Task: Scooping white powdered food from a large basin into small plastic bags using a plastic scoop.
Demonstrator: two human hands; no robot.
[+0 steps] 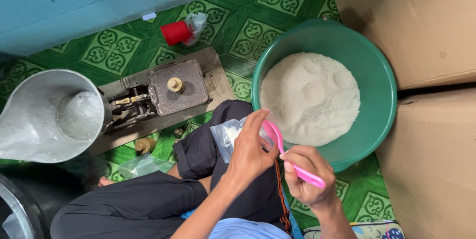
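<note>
The left hand (pixel 250 152) pinches open the mouth of a small clear plastic bag (pixel 229 137) just beside the near rim of the green basin (pixel 384 95), while the right hand (pixel 310 174) is closed around the handle of a pink spoon (pixel 292 157) whose bowl dips into the bag. The basin holds a heap of white grains (pixel 310 98). Beyond the basin's far side from the cardboard boxes (pixel 421 26) sits a metal balance scale (pixel 168 93) on a wooden board, with its big metal pan (pixel 47 115) farther out and a red cup (pixel 176 32) near the blue wall.

Green basin (pixel 382 70) smooth glossy plastic, white grain (pixel 310 98) coarse matt, pink spoon (pixel 292 162) shiny plastic, bag (pixel 225 137) clear thin film, scale (pixel 171 90) dull tarnished metal (wood board under), scoop (pixel 34 115) brushed metal, boxes (pixel 421 21) matt cardboard.
</note>
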